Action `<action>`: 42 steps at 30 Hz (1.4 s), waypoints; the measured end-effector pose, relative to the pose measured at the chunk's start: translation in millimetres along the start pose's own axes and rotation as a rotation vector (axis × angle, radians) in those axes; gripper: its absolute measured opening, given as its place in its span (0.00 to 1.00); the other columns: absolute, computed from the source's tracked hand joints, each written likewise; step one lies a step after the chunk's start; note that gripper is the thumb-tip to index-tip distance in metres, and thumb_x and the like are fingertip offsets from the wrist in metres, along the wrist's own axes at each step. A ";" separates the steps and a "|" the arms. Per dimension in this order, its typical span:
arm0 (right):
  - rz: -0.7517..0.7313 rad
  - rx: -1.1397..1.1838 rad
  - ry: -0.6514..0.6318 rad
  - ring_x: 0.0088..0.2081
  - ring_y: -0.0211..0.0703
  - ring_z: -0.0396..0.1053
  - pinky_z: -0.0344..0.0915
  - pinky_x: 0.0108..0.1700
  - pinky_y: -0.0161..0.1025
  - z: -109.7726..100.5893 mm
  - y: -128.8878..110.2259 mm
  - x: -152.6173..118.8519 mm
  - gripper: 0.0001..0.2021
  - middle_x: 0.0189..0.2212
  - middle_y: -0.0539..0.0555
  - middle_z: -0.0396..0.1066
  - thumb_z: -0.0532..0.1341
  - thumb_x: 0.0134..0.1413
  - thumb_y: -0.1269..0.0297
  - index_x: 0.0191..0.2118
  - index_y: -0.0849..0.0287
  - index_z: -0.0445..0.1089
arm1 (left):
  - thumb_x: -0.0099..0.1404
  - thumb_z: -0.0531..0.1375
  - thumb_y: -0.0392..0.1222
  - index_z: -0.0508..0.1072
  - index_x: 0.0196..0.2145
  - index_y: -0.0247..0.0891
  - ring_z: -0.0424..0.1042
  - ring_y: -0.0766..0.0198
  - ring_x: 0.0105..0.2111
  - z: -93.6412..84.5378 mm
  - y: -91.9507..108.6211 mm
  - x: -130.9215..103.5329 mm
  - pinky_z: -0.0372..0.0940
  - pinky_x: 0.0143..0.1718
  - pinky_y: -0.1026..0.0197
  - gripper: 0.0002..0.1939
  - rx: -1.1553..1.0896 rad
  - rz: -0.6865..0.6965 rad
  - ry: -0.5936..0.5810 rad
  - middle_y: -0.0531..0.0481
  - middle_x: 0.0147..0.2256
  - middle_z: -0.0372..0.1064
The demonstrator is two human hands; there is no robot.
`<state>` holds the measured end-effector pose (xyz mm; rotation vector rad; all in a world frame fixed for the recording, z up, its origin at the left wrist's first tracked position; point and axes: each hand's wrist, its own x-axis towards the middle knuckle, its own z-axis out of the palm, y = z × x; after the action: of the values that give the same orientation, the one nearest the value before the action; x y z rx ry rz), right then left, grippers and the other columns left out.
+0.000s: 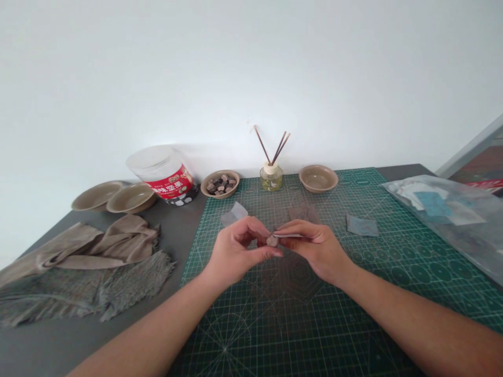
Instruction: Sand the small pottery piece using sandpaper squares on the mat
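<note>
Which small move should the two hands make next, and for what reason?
Probably, rub the thin sheet lightly along the small stone-like piece. The left hand pinches this piece, while the right hand holds the sheet, which appears to meet it already.

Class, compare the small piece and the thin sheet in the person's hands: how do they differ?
The small piece is chunky, while the thin sheet is flat, seen nearly edge-on. The small piece is held by the left hand; the thin sheet by the right hand. The small piece looks brownish grey, the thin sheet whitish along its visible edge. Both are held above the green mat.
</note>
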<state>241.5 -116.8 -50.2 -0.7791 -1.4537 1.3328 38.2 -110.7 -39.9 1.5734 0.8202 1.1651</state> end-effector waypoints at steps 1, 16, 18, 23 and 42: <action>-0.007 -0.015 0.005 0.45 0.43 0.76 0.72 0.49 0.42 -0.2 0.3 0.0 0.07 0.42 0.50 0.79 0.68 0.58 0.66 0.41 0.47 0.82 | 0.50 0.75 0.31 0.74 0.32 0.37 0.71 0.66 0.30 0.0 -0.3 0.3 0.68 0.33 0.63 0.15 -0.007 -0.020 0.001 0.53 0.30 0.75; -0.106 -0.299 0.045 0.43 0.42 0.75 0.71 0.44 0.39 -4.0 1.1 -1.6 0.10 0.41 0.51 0.78 0.64 0.62 0.69 0.45 0.48 0.80 | 0.55 0.73 0.35 0.75 0.34 0.36 0.74 0.67 0.30 -0.3 -4.8 7.2 0.70 0.32 0.66 0.12 -0.005 -0.099 -0.009 0.53 0.30 0.75; -0.114 -0.364 0.057 0.42 0.41 0.75 0.70 0.43 0.38 -3.9 -0.6 -1.7 0.11 0.41 0.51 0.78 0.64 0.62 0.70 0.45 0.49 0.80 | 0.56 0.72 0.35 0.74 0.35 0.36 0.73 0.67 0.29 -0.4 -6.1 7.5 0.69 0.31 0.66 0.12 0.035 -0.133 -0.013 0.53 0.29 0.74; -0.134 -0.435 0.060 0.42 0.40 0.75 0.71 0.44 0.37 -4.1 -1.8 -1.3 0.11 0.40 0.50 0.78 0.64 0.62 0.71 0.45 0.50 0.80 | 0.56 0.71 0.34 0.74 0.38 0.36 0.73 0.69 0.28 0.1 -7.4 7.5 0.68 0.30 0.67 0.12 0.078 -0.177 -0.020 0.54 0.30 0.74; -0.154 -0.647 0.046 0.41 0.38 0.75 0.70 0.46 0.36 -6.0 -1.0 -2.7 0.14 0.40 0.49 0.78 0.63 0.60 0.76 0.46 0.50 0.79 | 0.61 0.67 0.40 0.78 0.40 0.36 0.76 0.64 0.31 -2.5 -13.5 9.9 0.69 0.33 0.62 0.09 0.184 -0.294 -0.116 0.49 0.33 0.78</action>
<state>248.1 -117.4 -50.4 -1.0681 -1.8903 0.7135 39.4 -97.0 -49.8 1.5870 1.0643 0.7988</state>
